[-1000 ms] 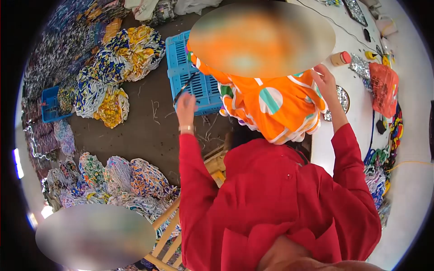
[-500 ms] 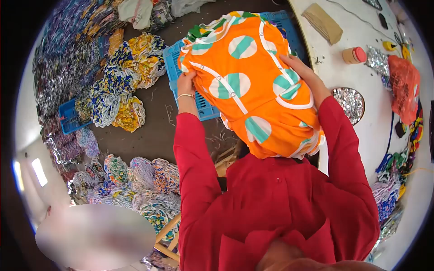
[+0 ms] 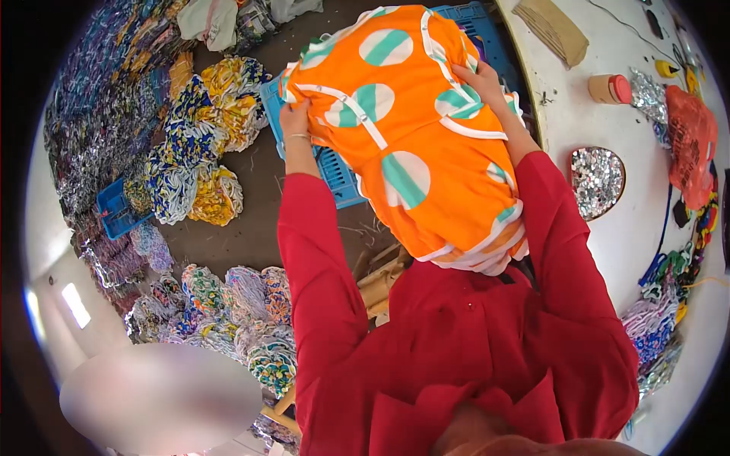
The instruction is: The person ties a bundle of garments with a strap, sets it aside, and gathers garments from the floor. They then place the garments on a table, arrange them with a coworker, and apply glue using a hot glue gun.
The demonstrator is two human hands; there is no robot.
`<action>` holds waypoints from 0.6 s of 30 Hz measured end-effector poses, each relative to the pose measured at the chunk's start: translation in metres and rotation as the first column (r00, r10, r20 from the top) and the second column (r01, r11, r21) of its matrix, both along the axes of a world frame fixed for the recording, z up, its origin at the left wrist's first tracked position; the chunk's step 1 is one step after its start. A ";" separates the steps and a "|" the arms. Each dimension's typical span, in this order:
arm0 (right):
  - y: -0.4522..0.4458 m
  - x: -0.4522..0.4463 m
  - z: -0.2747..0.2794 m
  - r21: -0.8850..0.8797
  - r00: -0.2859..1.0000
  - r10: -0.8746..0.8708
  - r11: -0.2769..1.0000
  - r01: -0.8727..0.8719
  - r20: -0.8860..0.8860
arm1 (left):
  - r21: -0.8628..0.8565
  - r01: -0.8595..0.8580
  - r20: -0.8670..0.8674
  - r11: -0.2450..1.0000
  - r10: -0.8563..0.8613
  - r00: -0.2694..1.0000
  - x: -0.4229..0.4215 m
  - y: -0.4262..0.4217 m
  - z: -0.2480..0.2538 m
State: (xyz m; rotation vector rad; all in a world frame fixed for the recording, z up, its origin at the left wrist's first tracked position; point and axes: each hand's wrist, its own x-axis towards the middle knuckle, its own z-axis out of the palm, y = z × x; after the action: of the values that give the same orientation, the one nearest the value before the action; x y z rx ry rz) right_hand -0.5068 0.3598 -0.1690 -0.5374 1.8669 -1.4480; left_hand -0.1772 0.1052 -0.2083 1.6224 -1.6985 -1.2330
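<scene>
A bundle of orange cloth garments with white-and-teal dots, white trim and snap fasteners lies across my forearms and chest, over a blue plastic crate. My left hand is closed on its left edge, thumb on the cloth, the other fingers hidden beneath. At the upper right side, my right hand is closed on the cloth too, its fingers partly tucked under the edge. How many pieces are in the bundle, I cannot tell.
On the right, a white table bears a tray of shiny sequins, a red-lidded jar, brown cardboard and a red plastic bag. Yarn hanks and a small blue basket are on the left.
Both hands and the orange garments have shifted left and slightly up in view. The top of the bundle lies flatter, with its green-patterned edge less visible.
</scene>
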 end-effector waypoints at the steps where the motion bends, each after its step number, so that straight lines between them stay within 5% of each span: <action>1: -0.004 -0.001 0.002 0.013 0.999 0.001 1.000 -0.001 -0.049 | -0.001 0.002 -0.002 1.000 -0.002 1.000 -0.004 0.001 0.007; 4: 0.000 0.003 0.001 0.044 0.991 0.021 0.999 -0.016 -0.131 | 0.406 -0.227 -0.352 0.885 0.380 0.855 -0.010 0.043 0.070; 6: -0.002 0.005 0.008 0.052 0.994 0.000 0.999 0.005 -0.107 | 0.035 -0.459 -0.234 0.888 0.453 0.860 -0.011 0.072 0.110; 8: 0.001 0.005 0.015 0.059 0.995 -0.017 0.998 0.023 -0.095 | -0.112 -0.342 -0.351 0.933 0.285 0.892 -0.038 0.136 0.180; 11: 0.001 0.008 0.022 0.194 0.995 0.004 0.981 0.015 -0.100 | -0.007 0.242 -0.312 0.970 -0.232 0.921 -0.090 0.246 0.246; 13: 0.008 0.006 0.031 0.170 0.989 0.046 0.985 -0.022 -0.142 | -0.501 0.421 0.051 0.757 -0.459 0.887 -0.118 0.283 0.236; 16: 0.034 0.004 0.043 0.133 0.969 0.105 0.988 -0.076 -0.223 | -0.479 0.597 0.301 0.643 -0.518 0.800 -0.123 0.302 0.180; 18: 0.067 0.013 0.062 0.045 0.957 0.168 0.986 -0.162 -0.237 | -0.502 0.600 0.279 0.623 -0.540 0.794 -0.118 0.300 0.155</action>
State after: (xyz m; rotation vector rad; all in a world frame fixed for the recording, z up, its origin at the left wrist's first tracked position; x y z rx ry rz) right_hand -0.4942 0.4272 -0.1074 -0.8690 1.9695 -1.2939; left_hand -0.2956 0.4048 -0.0533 0.7960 -2.4705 -0.7417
